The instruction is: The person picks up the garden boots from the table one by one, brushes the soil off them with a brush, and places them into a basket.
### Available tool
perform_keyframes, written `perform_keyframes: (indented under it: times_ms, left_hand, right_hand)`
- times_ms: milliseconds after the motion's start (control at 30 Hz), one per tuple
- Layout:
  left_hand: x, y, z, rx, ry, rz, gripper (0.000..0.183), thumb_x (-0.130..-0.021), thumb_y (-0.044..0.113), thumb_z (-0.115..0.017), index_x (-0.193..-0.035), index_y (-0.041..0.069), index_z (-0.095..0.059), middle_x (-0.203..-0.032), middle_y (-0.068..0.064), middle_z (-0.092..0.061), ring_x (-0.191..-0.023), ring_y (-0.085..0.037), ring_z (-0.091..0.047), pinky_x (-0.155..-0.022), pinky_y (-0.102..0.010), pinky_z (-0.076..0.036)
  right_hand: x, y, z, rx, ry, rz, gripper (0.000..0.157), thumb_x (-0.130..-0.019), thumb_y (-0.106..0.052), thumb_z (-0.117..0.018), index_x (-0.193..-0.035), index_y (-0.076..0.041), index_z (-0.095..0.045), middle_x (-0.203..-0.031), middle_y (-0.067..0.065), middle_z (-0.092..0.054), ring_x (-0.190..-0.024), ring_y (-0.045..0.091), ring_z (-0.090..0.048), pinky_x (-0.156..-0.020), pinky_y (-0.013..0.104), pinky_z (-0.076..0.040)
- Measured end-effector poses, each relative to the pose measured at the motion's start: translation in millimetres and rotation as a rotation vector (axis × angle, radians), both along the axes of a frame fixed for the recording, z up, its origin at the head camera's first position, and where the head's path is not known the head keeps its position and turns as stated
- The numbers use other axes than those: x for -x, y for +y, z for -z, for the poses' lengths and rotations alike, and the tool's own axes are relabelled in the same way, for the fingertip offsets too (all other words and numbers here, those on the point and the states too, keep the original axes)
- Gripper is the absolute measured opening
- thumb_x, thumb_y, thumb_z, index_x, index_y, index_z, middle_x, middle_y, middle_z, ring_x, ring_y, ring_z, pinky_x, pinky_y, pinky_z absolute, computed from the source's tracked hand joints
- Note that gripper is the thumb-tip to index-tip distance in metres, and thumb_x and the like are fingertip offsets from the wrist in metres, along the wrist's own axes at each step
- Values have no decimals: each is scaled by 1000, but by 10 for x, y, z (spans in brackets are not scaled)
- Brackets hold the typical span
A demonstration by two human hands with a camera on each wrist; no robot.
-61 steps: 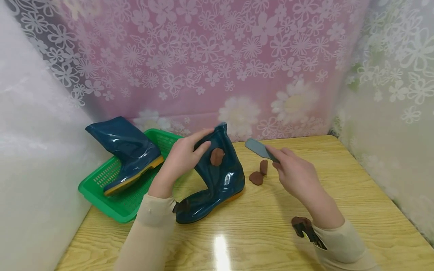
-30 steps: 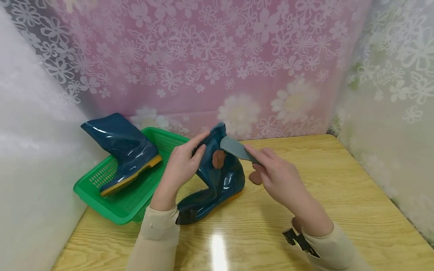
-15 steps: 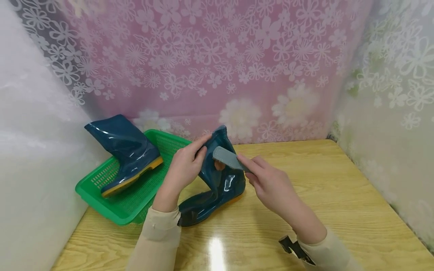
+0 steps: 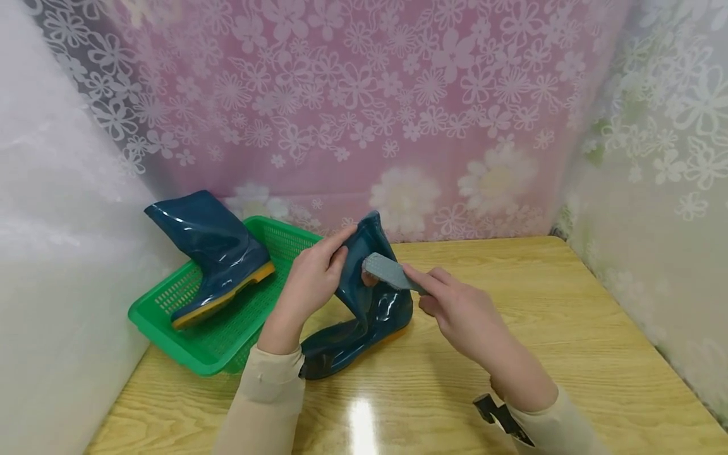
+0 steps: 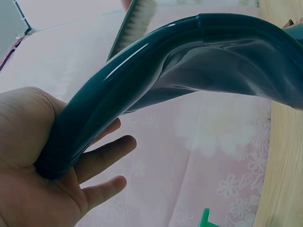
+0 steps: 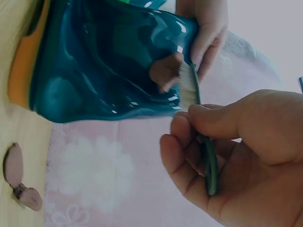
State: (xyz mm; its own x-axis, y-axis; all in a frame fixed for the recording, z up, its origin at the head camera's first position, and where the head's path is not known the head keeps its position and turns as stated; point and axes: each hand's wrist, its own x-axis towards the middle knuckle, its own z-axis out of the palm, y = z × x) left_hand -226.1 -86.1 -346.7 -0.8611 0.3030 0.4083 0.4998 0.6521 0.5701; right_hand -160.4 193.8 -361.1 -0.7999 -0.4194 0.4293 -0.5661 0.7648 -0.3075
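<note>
A dark blue rubber boot with a yellow sole stands on the table. My left hand holds the rim of its shaft; in the left wrist view the rim sits between thumb and fingers. With my right hand I grip a grey-green brush, its back facing the head camera. Seen from the right wrist, its pale bristles touch the edge of a brown mud-like patch on the shaft. In the head view the brush covers much of that patch.
A second blue boot leans in a green plastic basket at the left. Brown flat pieces lie on the wooden table near the boot's heel. A pink floral curtain hangs behind.
The brush has moved left from over the table onto the boot's brown patch, shifting slightly right in the last half second. My left hand stays on the rim.
</note>
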Motion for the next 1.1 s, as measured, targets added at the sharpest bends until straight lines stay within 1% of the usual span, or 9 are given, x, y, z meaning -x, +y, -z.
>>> perform_keyframes:
  times_ms: [233, 467, 567, 700, 833, 900, 967, 1033, 1100]
  left_hand:
    - [0, 6, -18, 6, 15, -5, 50, -117, 9, -55, -166, 20, -54, -86, -6, -56, -54, -20, -41, -57, -38, -41]
    - [-3, 14, -25, 1, 8, -3, 50, -117, 9, -55, -166, 19, -55, -93, -8, -64, -49, -19, -40, -58, -39, -40]
    - [4, 12, -28, 8, 11, -12, 49, -117, 9, -55, -166, 20, -55, -108, -10, -71, -51, -20, -40, -59, -39, -40]
    - [16, 19, -34, 24, 16, -28, 49, -117, 9, -55, -166, 20, -55, -131, -14, -72, -55, -21, -42, -59, -39, -40]
    - [14, 30, -35, 34, 16, -65, 48, -118, 9, -54, -164, 19, -57, -142, -14, -70, -55, -21, -42, -59, -39, -40]
    - [13, 32, -27, 29, 19, -84, 47, -118, 8, -54, -164, 18, -58, -135, -14, -73, -53, -21, -40, -58, -39, -39]
    - [8, 33, -20, 12, 27, -101, 46, -118, 8, -54, -163, 18, -59, -109, -14, -75, -51, -21, -39, -56, -38, -38]
    - [2, 36, -10, -14, 45, -111, 46, -117, 8, -55, -162, 18, -60, -88, -13, -68, -50, -20, -37, -55, -37, -36]
    - [-3, 40, 1, -44, 76, -117, 46, -117, 7, -55, -161, 18, -61, -87, -14, -69, -49, -20, -36, -53, -36, -35]
  right_hand:
    - [-45, 120, -88, -23, 22, 37, 52, -106, -11, -73, -157, -16, -65, -117, 3, -71, -62, 12, -44, -53, 32, -39]
    - [-39, 145, -91, -43, -16, 52, 51, -108, -16, -70, -159, -14, -63, -116, 4, -70, -62, 12, -44, -55, 30, -40]
    - [-32, 153, -86, -44, -14, 54, 51, -108, -14, -71, -158, -13, -63, -115, 5, -70, -64, 13, -45, -55, 31, -40]
    - [-32, 170, -89, -48, -6, 64, 51, -108, -10, -71, -158, -13, -64, -113, 5, -70, -63, 15, -44, -54, 31, -38]
    - [-33, 189, -91, -61, -16, 74, 52, -108, -9, -72, -158, -14, -63, -114, 5, -70, -65, 15, -46, -55, 30, -38]
    - [-29, 195, -95, -68, -30, 78, 52, -108, -9, -72, -159, -14, -62, -115, 6, -70, -65, 15, -46, -55, 30, -38]
    - [-23, 198, -101, -74, -47, 82, 53, -108, -9, -71, -160, -14, -61, -116, 6, -70, -66, 15, -46, -56, 30, -38]
    - [-18, 198, -107, -78, -55, 86, 54, -108, -8, -71, -161, -14, -61, -117, 7, -70, -65, 14, -46, -55, 31, -38]
    - [-15, 199, -110, -77, -58, 87, 54, -108, -8, -71, -161, -14, -60, -116, 7, -70, -64, 14, -45, -54, 31, -37]
